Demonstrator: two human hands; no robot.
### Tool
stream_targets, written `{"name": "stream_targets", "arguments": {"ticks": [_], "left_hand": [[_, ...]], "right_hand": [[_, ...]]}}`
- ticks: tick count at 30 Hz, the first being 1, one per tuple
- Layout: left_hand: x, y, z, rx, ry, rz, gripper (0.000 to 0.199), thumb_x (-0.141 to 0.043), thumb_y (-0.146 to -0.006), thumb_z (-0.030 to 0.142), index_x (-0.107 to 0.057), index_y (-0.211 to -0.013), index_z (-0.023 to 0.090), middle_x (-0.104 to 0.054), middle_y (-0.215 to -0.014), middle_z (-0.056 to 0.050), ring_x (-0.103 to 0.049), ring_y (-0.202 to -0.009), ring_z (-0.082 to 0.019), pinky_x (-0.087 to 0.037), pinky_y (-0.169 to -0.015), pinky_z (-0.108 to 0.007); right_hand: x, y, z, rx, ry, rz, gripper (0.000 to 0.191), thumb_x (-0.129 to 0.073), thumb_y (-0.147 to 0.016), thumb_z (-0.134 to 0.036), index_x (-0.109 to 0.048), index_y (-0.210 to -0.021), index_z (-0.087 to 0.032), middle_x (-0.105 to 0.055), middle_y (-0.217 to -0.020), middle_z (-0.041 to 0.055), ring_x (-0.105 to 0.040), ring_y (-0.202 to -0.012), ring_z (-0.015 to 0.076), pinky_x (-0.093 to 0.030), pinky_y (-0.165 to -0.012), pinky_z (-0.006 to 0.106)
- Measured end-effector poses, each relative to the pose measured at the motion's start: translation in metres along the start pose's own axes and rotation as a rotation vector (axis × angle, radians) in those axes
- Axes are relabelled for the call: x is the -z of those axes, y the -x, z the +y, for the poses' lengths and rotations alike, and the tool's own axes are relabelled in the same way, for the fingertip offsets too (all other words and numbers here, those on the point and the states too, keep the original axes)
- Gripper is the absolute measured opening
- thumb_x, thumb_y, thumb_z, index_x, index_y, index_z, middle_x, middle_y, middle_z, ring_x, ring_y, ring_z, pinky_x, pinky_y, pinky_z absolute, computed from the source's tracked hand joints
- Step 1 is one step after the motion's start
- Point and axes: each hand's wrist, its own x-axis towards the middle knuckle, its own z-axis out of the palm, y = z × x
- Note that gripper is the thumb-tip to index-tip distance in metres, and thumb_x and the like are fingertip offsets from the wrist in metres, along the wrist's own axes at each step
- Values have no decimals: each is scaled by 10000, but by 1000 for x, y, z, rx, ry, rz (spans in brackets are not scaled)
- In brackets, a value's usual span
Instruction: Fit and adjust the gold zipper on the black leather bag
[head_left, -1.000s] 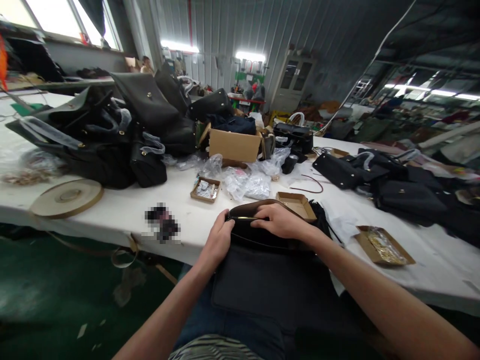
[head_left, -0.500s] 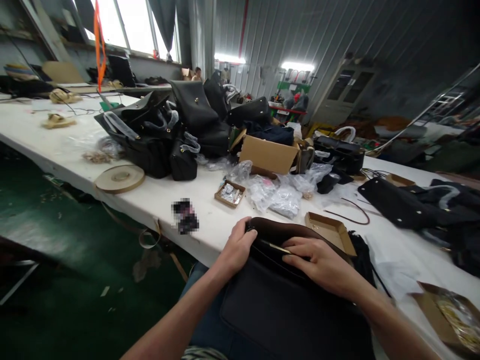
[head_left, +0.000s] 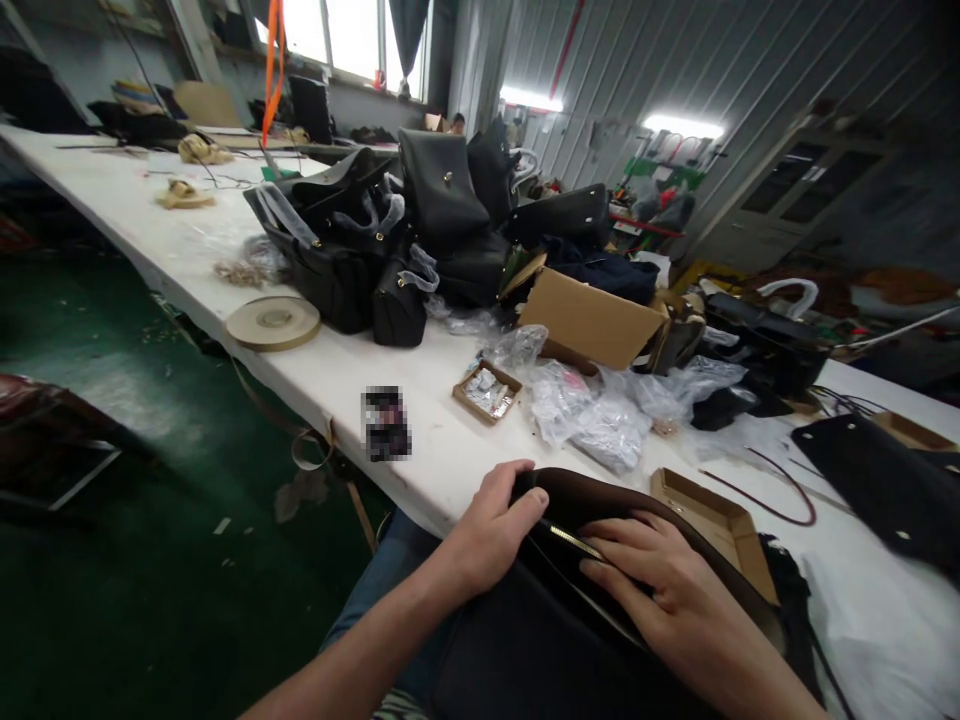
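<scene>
A black bag (head_left: 517, 640) with a brown lining lies across my lap, its mouth gaping. My left hand (head_left: 499, 530) is closed on the bag's left top corner, thumb on the near side of the rim. Inside the opening runs a zipper (head_left: 571, 541) with gold teeth. My right hand (head_left: 660, 590) reaches into the mouth and pinches the zipper edge between thumb and fingers. Its fingertips hide part of the teeth, and I cannot see whether a slider is there.
Beyond the bag, the white table (head_left: 420, 410) bears a shallow cardboard tray (head_left: 716, 525), a small box of parts (head_left: 487, 390), plastic bags (head_left: 611, 430), a tape roll (head_left: 274, 324) and a cardboard box (head_left: 589, 318). Black handbags (head_left: 442, 190) are piled behind. A blurred-out item (head_left: 386, 424) lies near the edge.
The view has swung, so the table things sit elsewhere in the picture. The bag's mouth gapes a little more around my right hand, which still pinches at the zipper. My left hand keeps its corner.
</scene>
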Motion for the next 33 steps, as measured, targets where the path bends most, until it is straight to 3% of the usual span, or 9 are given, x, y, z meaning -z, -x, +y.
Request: {"name": "stream_targets", "arguments": {"ticks": [7, 10, 14, 18, 22, 27, 33], "left_hand": [[7, 3, -6, -83, -52, -7, 517, -585, -1062, 446, -591, -1511, 190, -598, -1578, -149, -503, -1499, -323, -352, -1328, -476], [12, 3, -7, -125, -39, -39, 498, -589, -1065, 417, -591, -1503, 179, -606, -1556, -149, -503, -1488, -315, -339, -1332, -463], [23, 0, -2, -85, 26, -67, 511, -583, -1064, 408, -571, -1506, 151, -599, -1548, -167, -491, -1488, -325, -331, -1334, -494], [31, -1, 2, -65, 63, -10, 461, -567, -1074, 394, -577, -1471, 159, -599, -1518, -166, -493, -1460, -321, -352, -1313, -494], [30, -5, 0, -136, 33, -3, 381, -569, -1077, 351, -600, -1413, 175, -623, -1467, -139, -517, -1428, -297, -359, -1299, -476], [25, -18, -6, -202, -41, 6, 394, -568, -1065, 298, -586, -1430, 152, -641, -1468, -142, -530, -1446, -288, -351, -1307, -497], [27, -21, -15, -232, -57, 13, 394, -584, -1072, 329, -602, -1428, 162, -658, -1454, -133, -544, -1434, -297, -359, -1305, -521]], "right_hand": [[-11, 5, 3, 32, 133, 44, 256, -679, -1065, -419, -875, -1221, -367, -849, -1248, 78, -800, -1174, 349, -642, -1066, 568], [-10, 2, -2, 0, 163, 56, 281, -671, -1064, -426, -872, -1245, -346, -840, -1278, 93, -781, -1238, 373, -612, -1135, 610], [-7, -15, -17, -27, 156, -41, 299, -660, -1074, -396, -858, -1294, -356, -828, -1323, 92, -782, -1258, 375, -545, -1228, 662], [-9, -30, -29, -76, 116, -100, 297, -662, -1077, -381, -865, -1291, -354, -820, -1351, 90, -773, -1287, 370, -624, -1171, 572], [-12, -29, -28, -128, 74, -52, 295, -696, -1064, -402, -868, -1295, -343, -818, -1364, 85, -777, -1293, 365, -689, -1093, 486], [-13, -22, -21, -177, 46, 28, 312, -715, -1065, -425, -870, -1301, -293, -820, -1360, 98, -820, -1216, 322, -707, -1052, 385], [-18, -19, -18, -169, 72, 32, 321, -723, -1059, -409, -865, -1316, -278, -827, -1348, 88, -839, -1175, 309, -699, -1041, 328]]}}
